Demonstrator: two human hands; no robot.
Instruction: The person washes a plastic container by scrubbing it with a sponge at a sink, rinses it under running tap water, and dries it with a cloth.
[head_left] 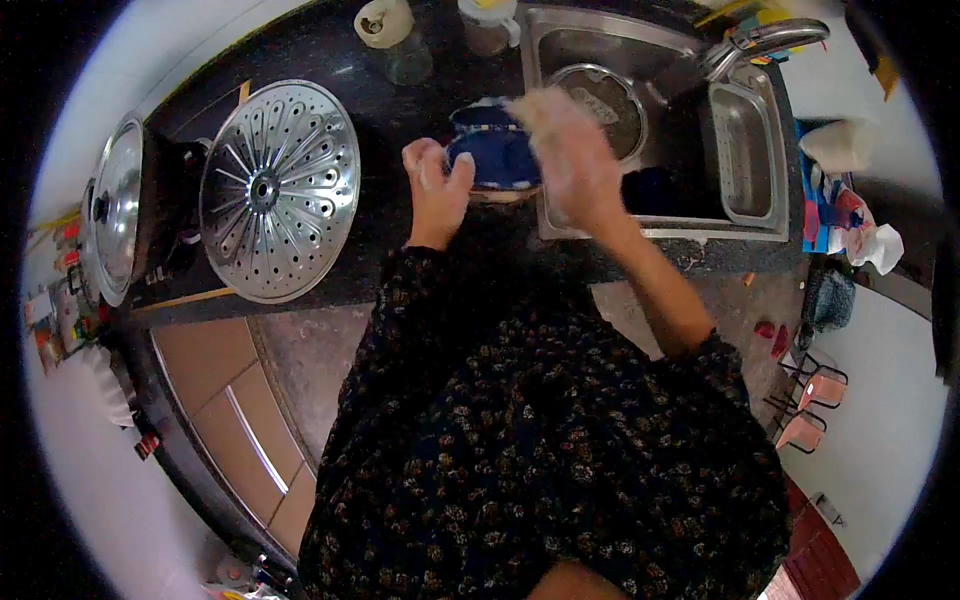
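A dark blue item point(492, 158) with a pale edge, perhaps a shoe or a cloth piece, lies on the dark counter just left of the sink. My left hand point(438, 190) grips its left side, thumb on top. Over its right side, my right hand point(583, 165) is blurred and closed around a yellowish, sponge-like thing point(537, 112). Behind the right hand, a round metal-rimmed piece point(622, 100) is in the sink.
The steel sink point(680, 234) with a faucet point(775, 38) is at the right. A perforated metal steamer plate point(280, 190) and a lidded pot point(118, 212) stand left. A jar point(405, 60) and a clear mug point(488, 30) are at the back.
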